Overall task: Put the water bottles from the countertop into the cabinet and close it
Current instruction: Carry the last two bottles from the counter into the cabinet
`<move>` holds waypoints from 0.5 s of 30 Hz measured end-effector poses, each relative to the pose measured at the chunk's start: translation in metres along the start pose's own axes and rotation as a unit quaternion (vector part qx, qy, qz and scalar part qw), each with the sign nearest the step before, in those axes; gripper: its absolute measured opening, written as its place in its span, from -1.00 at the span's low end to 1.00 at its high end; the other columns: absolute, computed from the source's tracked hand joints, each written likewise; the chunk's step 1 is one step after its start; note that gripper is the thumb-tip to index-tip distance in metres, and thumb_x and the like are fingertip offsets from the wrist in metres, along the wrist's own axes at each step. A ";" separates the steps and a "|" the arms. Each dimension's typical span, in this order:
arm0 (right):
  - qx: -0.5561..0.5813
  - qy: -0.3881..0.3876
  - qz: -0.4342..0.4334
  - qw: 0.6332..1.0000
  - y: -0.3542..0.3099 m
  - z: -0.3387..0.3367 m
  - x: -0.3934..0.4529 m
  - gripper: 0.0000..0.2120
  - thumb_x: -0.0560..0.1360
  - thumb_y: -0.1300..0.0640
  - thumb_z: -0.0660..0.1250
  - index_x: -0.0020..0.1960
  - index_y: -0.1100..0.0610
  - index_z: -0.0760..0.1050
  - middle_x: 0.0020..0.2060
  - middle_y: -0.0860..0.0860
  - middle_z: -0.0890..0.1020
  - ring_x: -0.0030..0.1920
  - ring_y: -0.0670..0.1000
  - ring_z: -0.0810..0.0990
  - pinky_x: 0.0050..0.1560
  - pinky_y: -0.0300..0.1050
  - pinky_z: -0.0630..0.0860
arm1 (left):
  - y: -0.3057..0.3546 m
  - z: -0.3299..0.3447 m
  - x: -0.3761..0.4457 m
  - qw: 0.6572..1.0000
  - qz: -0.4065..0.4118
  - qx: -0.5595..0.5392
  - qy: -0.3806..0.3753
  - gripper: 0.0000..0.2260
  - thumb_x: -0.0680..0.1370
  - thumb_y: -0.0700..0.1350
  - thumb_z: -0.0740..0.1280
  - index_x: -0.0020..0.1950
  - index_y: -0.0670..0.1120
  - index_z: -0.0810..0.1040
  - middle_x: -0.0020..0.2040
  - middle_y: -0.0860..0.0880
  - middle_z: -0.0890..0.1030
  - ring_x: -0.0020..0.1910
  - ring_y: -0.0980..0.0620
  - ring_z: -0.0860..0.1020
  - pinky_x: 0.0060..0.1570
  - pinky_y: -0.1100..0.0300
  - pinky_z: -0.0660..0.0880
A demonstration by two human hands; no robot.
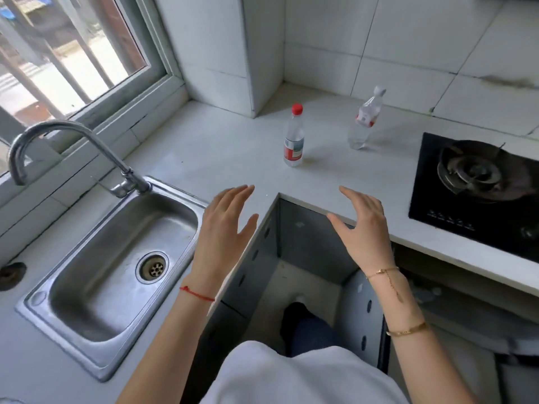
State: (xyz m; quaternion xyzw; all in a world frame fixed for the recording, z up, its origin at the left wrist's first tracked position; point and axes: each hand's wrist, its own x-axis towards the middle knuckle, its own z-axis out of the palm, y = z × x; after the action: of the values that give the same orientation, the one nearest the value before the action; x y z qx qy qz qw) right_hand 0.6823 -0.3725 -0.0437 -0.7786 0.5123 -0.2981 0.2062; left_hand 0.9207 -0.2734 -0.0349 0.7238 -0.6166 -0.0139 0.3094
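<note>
a home kitchen: steel sink [110,258] with tap [73,150], gas hob [478,188], tiled walls [408,42], pale countertop [218,147]

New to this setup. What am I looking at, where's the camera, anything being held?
There is no robot here: a person works with bare hands. The single picture comes from a wide-angle camera worn on the head, looking forward and down. The left hand and right hand are both open and empty, raised near the counter edge. On the countertop two clear water bottles stand upright and apart: a red-capped bottle and a white-capped bottle. A steel sink with a faucet is on the left, a black gas stove on the right. Below is an open cabinet.
</note>
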 end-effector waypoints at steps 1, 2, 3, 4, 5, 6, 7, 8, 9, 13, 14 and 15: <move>-0.003 0.006 0.007 1.000 0.003 0.000 0.006 -0.51 0.48 0.07 0.41 0.37 0.13 0.41 0.26 0.03 0.54 0.32 0.06 0.39 0.34 -0.06 0.36 | 0.000 0.005 0.010 1.000 0.004 -0.004 -0.006 -0.57 0.55 -0.09 0.38 0.41 -0.06 0.44 0.34 0.00 0.53 0.36 -0.03 0.44 0.34 -0.03 0.41; -0.006 0.013 0.014 1.000 0.007 -0.001 0.013 -0.51 0.48 0.08 0.41 0.37 0.13 0.41 0.26 0.04 0.54 0.32 0.07 0.39 0.33 -0.06 0.36 | 0.001 0.010 0.022 1.000 0.008 -0.005 -0.014 -0.57 0.56 -0.08 0.37 0.42 -0.06 0.44 0.35 0.00 0.52 0.36 -0.03 0.44 0.35 -0.03 0.41; -0.010 0.020 0.022 1.000 0.012 -0.002 0.021 -0.51 0.48 0.08 0.41 0.37 0.14 0.41 0.26 0.05 0.54 0.31 0.07 0.40 0.33 -0.06 0.36 | 0.002 0.015 0.033 1.000 0.013 -0.006 -0.020 -0.57 0.56 -0.08 0.37 0.42 -0.06 0.44 0.35 0.00 0.52 0.37 -0.03 0.44 0.36 -0.02 0.40; -0.012 0.026 0.028 0.999 0.017 -0.003 0.030 -0.51 0.48 0.08 0.41 0.37 0.14 0.41 0.26 0.05 0.54 0.31 0.08 0.40 0.32 -0.05 0.37 | 0.003 0.021 0.046 0.999 0.018 -0.006 -0.025 -0.57 0.56 -0.08 0.37 0.42 -0.06 0.44 0.36 -0.01 0.52 0.37 -0.04 0.44 0.36 -0.02 0.41; -0.015 0.031 0.031 0.999 0.022 -0.005 0.039 -0.51 0.48 0.08 0.41 0.36 0.14 0.41 0.25 0.06 0.55 0.30 0.09 0.41 0.32 -0.04 0.38 | 0.006 0.027 0.058 0.999 0.024 -0.006 -0.029 -0.57 0.56 -0.08 0.37 0.42 -0.06 0.44 0.36 -0.02 0.52 0.37 -0.05 0.44 0.35 -0.02 0.41; -0.016 0.035 0.033 0.999 0.027 -0.006 0.049 -0.52 0.48 0.08 0.41 0.36 0.14 0.41 0.25 0.06 0.55 0.30 0.09 0.41 0.32 -0.03 0.39 | 0.008 0.034 0.071 0.999 0.030 -0.005 -0.032 -0.57 0.56 -0.07 0.37 0.42 -0.06 0.44 0.36 -0.03 0.52 0.37 -0.05 0.44 0.35 -0.03 0.42; -0.017 0.039 0.033 0.999 0.033 -0.009 0.059 -0.52 0.48 0.08 0.41 0.36 0.14 0.41 0.25 0.06 0.55 0.30 0.09 0.41 0.32 -0.02 0.40 | 0.011 0.040 0.085 0.999 0.036 -0.003 -0.034 -0.57 0.56 -0.07 0.37 0.43 -0.06 0.43 0.37 -0.03 0.52 0.36 -0.06 0.45 0.35 -0.03 0.42; -0.018 0.043 0.033 0.998 0.040 -0.011 0.071 -0.52 0.48 0.08 0.41 0.36 0.14 0.41 0.24 0.06 0.55 0.30 0.09 0.41 0.32 -0.03 0.39 | 0.013 0.046 0.100 0.999 0.041 -0.001 -0.034 -0.56 0.56 -0.07 0.37 0.43 -0.06 0.43 0.37 -0.03 0.51 0.36 -0.06 0.44 0.35 -0.03 0.42; -0.019 0.047 0.033 0.998 0.047 -0.014 0.083 -0.52 0.48 0.08 0.40 0.36 0.14 0.41 0.24 0.06 0.54 0.30 0.08 0.41 0.33 -0.05 0.38 | 0.016 0.053 0.114 0.998 0.044 -0.001 -0.033 -0.56 0.56 -0.07 0.37 0.43 -0.06 0.42 0.37 -0.04 0.51 0.36 -0.06 0.44 0.35 -0.02 0.42; -0.021 0.065 0.026 0.997 0.076 -0.030 0.143 -0.53 0.47 0.11 0.42 0.35 0.14 0.42 0.25 0.05 0.54 0.29 0.08 0.42 0.30 -0.20 0.29 | 0.028 0.079 0.174 0.998 0.056 0.000 -0.014 -0.54 0.54 -0.10 0.39 0.43 -0.06 0.42 0.38 -0.05 0.50 0.36 -0.06 0.42 0.35 0.05 0.39; -0.021 0.072 0.021 0.997 0.084 -0.034 0.159 -0.54 0.46 0.12 0.43 0.33 0.14 0.43 0.23 0.06 0.56 0.27 0.09 0.43 0.28 -0.25 0.27 | 0.030 0.085 0.189 0.998 0.056 0.000 -0.006 -0.54 0.53 -0.11 0.40 0.43 -0.07 0.42 0.39 -0.05 0.48 0.36 -0.06 0.41 0.35 0.09 0.36; -0.023 0.079 0.016 0.997 0.091 -0.037 0.176 -0.54 0.45 0.13 0.44 0.31 0.15 0.44 0.21 0.07 0.57 0.24 0.10 0.45 0.25 -0.29 0.25 | 0.032 0.092 0.204 0.998 0.056 -0.001 0.002 -0.53 0.53 -0.12 0.40 0.43 -0.07 0.42 0.39 -0.05 0.47 0.36 -0.06 0.39 0.34 0.14 0.32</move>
State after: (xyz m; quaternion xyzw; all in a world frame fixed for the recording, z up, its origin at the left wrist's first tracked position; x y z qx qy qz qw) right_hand 0.6483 -0.5707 -0.0287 -0.7489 0.5459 -0.3433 0.1524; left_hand 0.9042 -0.4982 -0.0207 0.6882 -0.6554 0.0040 0.3113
